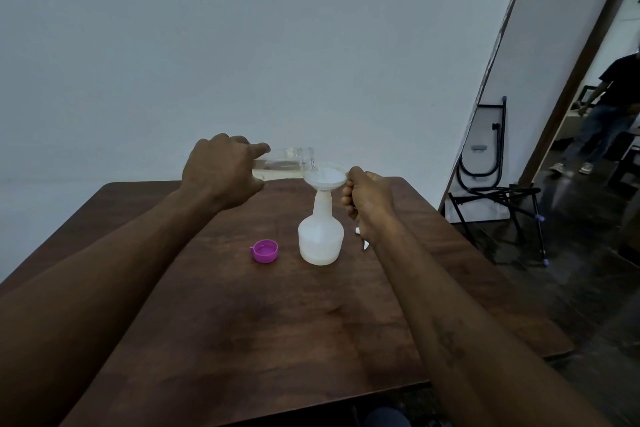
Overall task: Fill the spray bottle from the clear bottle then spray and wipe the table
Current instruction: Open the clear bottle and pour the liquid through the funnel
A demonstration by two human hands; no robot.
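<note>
- The left hand [221, 177] is wrapped round the body of the clear bottle [284, 163], with the fingers curled over its top and the thumb underneath.
- The clear bottle is lifted off the desk [277, 322] and tipped almost onto its side. Its open mouth points right, over the rim of the white funnel [323, 177].
- Pale liquid lies along the lower side of the tipped bottle, reaching toward its mouth.
- The funnel sits upright with its spout in the neck of the spray bottle [321, 236].
- The right hand [367, 198] has curled fingers and pinches the funnel at its right edge, between thumb and forefinger.
- The spray bottle is translucent white with a narrow neck and a wide round base. It stands upright near the middle of the dark wooden desk, and its top is off.
- Whitish liquid shows in its lower part, though the exact level is hard to tell.
- A purple cap [265, 251] lies open side up on the desk, just left of the spray bottle and not touching it.
- A small white piece [360, 236] shows on the desk behind the right wrist. Most of it is hidden, so what it is cannot be told.
- A plain pale wall [242, 45] stands behind the desk.
- To the right, a folded metal frame [485, 156] leans against the wall, and a person [609, 107] stands in the doorway beyond.
</note>
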